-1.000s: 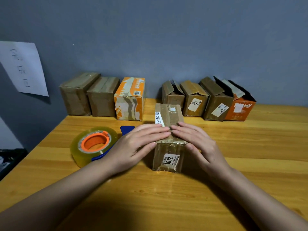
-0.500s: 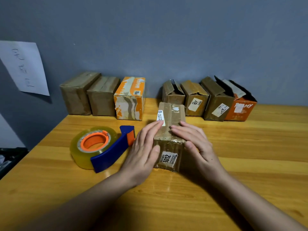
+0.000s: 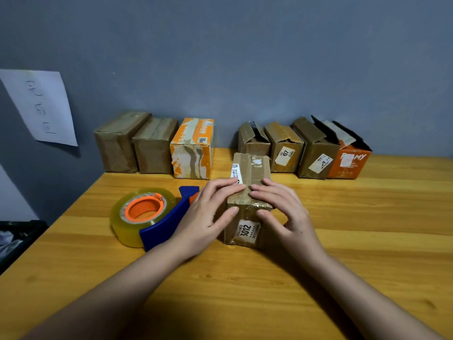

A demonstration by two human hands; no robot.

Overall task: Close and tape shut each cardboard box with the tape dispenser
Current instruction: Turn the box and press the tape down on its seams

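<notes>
A closed brown cardboard box [image 3: 248, 192], its top glossy with clear tape, is pressed from both sides. The left hand [image 3: 208, 217] is laid flat on the top's left edge, fingers straight, thumb against the near face above a white "3012" label [image 3: 246, 231]. The right hand [image 3: 284, 212] is set on the right edge with fingers lightly bent over the top and thumb on the near face. The box stands near the middle of a smooth yellow wooden table [image 3: 367, 241]. Just to its left lies a blue tape dispenser [image 3: 166, 219] with a round clear roll on an orange core. At the far edge three shut boxes [image 3: 154, 146] are lined left, four open-flapped boxes [image 3: 304, 148] right. A paper sheet [image 3: 41, 106] is stuck on the grey wall.
</notes>
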